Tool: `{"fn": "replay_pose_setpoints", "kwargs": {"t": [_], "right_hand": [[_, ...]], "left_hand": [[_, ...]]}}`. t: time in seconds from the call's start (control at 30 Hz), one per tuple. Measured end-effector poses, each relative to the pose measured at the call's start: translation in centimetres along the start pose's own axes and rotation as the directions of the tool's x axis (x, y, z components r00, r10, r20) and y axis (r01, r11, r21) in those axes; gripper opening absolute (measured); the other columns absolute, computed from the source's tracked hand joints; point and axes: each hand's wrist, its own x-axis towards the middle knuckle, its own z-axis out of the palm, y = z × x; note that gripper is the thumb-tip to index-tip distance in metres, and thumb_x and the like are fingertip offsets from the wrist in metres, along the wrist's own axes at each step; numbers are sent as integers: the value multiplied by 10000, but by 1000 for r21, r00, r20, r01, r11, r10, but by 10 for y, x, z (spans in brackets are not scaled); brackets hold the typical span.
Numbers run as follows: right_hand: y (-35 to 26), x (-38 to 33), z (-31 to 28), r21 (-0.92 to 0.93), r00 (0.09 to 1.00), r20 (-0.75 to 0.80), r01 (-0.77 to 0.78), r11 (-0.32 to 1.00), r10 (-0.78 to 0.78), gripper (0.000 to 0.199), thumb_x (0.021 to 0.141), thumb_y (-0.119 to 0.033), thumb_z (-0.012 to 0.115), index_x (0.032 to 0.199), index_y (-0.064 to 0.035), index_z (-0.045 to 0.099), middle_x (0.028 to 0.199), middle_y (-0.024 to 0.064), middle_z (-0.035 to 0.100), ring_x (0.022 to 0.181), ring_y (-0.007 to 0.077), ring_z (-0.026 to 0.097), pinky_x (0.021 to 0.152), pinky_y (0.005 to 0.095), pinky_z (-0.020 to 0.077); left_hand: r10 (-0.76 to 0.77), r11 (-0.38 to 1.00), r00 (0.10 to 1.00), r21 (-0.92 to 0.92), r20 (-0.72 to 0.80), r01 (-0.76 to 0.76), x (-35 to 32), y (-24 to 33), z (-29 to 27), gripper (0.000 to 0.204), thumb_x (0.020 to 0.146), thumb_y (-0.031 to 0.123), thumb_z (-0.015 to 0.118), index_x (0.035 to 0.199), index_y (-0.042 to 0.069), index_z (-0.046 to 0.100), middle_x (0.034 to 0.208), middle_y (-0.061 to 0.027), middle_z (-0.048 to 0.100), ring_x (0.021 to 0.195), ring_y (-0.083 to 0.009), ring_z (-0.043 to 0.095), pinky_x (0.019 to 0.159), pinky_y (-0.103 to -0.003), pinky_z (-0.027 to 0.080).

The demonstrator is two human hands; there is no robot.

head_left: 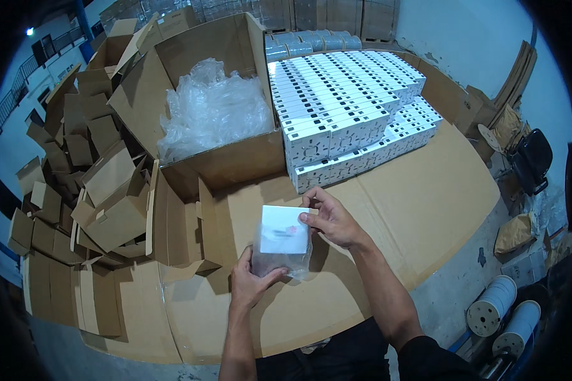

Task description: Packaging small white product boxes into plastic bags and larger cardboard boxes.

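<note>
A small white box (285, 227) with a faint pink mark is in front of me, above the cardboard-covered surface. Its lower part sits in a clear plastic bag (292, 265), while the top end shows bare. From below and to the left, my left hand (249, 279) is closed around the bagged lower end. My right hand (330, 219) pinches the box's upper right corner between thumb and fingers. Whether a layer of plastic lies under the right fingers is too fine to tell.
Behind stand stacked rows of white patterned boxes (340, 136). Left of them, a large open carton (219, 155) holds crumpled clear plastic (216, 108). Opened brown cartons (111, 209) pile up at the left. Cable spools (492, 305) and a black chair (532, 155) are at the right.
</note>
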Motion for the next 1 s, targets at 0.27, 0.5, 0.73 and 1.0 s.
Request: {"fn": "replay_pose_setpoints", "kwargs": {"t": [0.27,0.5,0.73,1.0], "right_hand": [[17,7,4,-123,998,11,64,990,-63,181,963,-84,696,1066,-29,558,976,12,589,868,94,580,797,265,507],[32,2,16,24,979,-183,-90,996,93,356,1002,-249,690,1211,36,643,1089,74,709,964,105,639,834,267,524],[54,3,41,-4,963,-221,-157,988,152,351,1062,-258,586,1296,0,625,1090,46,695,969,103,642,871,289,543],[48,1,43,30,952,-306,30,999,-19,352,1085,-275,532,1232,10,678,1022,29,705,941,86,629,826,258,526]], "left_hand": [[-67,952,998,-298,18,69,5,-5,0,311,935,161,761,1179,-1,655,1042,-19,691,940,-106,637,853,-283,523],[-46,923,975,-382,-219,-42,14,-6,25,264,987,186,708,1176,16,635,1073,-30,680,971,-108,625,881,-278,506],[-30,952,962,-301,-273,-56,28,1,25,346,1052,293,604,1217,-8,642,1094,-60,681,1005,-124,616,887,-307,503],[52,995,947,-61,-318,-75,36,16,21,403,1088,314,522,1215,-24,702,1079,-65,712,1006,-136,617,923,-303,487]]}}
